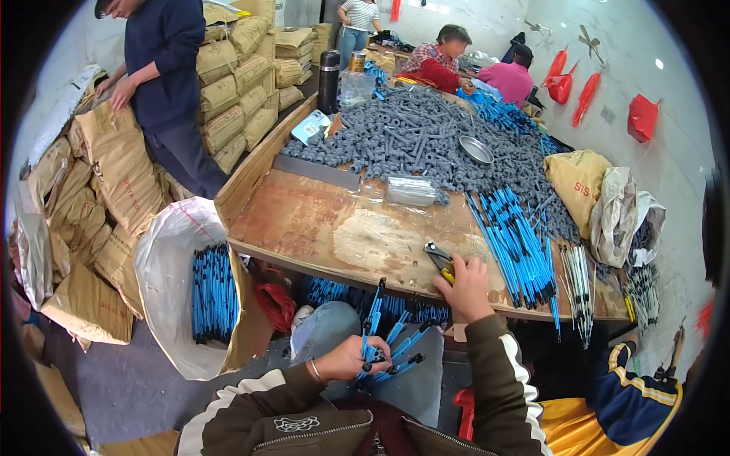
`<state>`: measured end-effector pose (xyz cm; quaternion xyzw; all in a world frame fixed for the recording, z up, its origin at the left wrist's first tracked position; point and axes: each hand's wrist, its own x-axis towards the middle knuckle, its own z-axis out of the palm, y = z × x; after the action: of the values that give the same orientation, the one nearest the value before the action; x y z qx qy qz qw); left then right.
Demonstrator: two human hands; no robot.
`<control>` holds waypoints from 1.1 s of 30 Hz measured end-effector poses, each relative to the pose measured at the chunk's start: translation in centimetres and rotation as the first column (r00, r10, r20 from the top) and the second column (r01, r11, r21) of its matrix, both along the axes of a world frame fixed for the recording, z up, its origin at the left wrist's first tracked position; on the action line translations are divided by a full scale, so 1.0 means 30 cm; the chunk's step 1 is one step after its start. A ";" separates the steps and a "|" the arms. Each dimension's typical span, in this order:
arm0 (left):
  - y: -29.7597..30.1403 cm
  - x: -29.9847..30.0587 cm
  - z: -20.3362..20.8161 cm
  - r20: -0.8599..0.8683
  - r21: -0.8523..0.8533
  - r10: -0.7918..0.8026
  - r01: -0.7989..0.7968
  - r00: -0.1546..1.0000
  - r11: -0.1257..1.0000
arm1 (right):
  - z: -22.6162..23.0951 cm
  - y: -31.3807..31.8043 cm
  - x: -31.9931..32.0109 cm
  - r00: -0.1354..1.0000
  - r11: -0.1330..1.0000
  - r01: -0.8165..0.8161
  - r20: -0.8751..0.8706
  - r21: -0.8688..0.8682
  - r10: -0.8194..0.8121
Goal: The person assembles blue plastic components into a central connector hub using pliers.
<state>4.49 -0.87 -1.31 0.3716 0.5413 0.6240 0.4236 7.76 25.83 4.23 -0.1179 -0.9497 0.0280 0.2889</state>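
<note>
Low over my lap, my left hand (362,357) is closed round a bunch of thin blue rods with black ends (395,327), which fan out to either side of the fist. My right hand (467,289) rests at the table's near edge, its fingers on the yellow handles of a pair of pliers (437,253). The pliers' dark metal jaws point away from me, to the left. Right of that hand, a pile of similar blue rods (517,247) lies on the table, with silvery-white rods (580,292) beside it.
A wooden table (293,209) bears a heap of grey plastic fittings (414,129), a metal dish (477,150) and a clear plastic packet (411,190). An open sack (179,228) of blue rods stands left. Several people sit or stand around; paper sacks (114,163) are stacked left.
</note>
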 end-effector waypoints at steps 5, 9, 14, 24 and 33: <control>-0.045 0.016 0.007 -0.135 0.018 0.039 -0.037 0.990 0.999 | -0.065 0.097 -0.006 0.982 0.998 -0.062 0.180 0.012 0.059; -0.060 -0.017 0.032 -0.116 0.037 0.072 -0.068 0.991 0.997 | -0.006 0.085 0.098 0.965 0.315 -0.258 -0.259 -0.913 0.040; -0.025 -0.073 0.043 0.015 0.053 0.049 -0.050 0.999 0.997 | -0.098 -0.222 0.326 0.954 -0.393 -0.173 -0.254 -0.903 0.162; 0.007 -0.043 0.001 -0.055 0.010 -0.022 0.023 0.998 1.000 | -0.269 -0.280 0.445 0.977 0.974 -0.215 -0.026 -0.072 0.213; 0.030 -0.009 0.013 -0.264 -0.110 -0.040 0.012 0.964 0.994 | -0.233 -0.316 0.442 0.985 0.987 -0.150 -0.076 0.060 0.154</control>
<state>4.21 0.04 -0.93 0.4358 0.6211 0.5329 0.3746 21.01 16.34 -2.75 -0.0359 -0.9439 0.0291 0.3270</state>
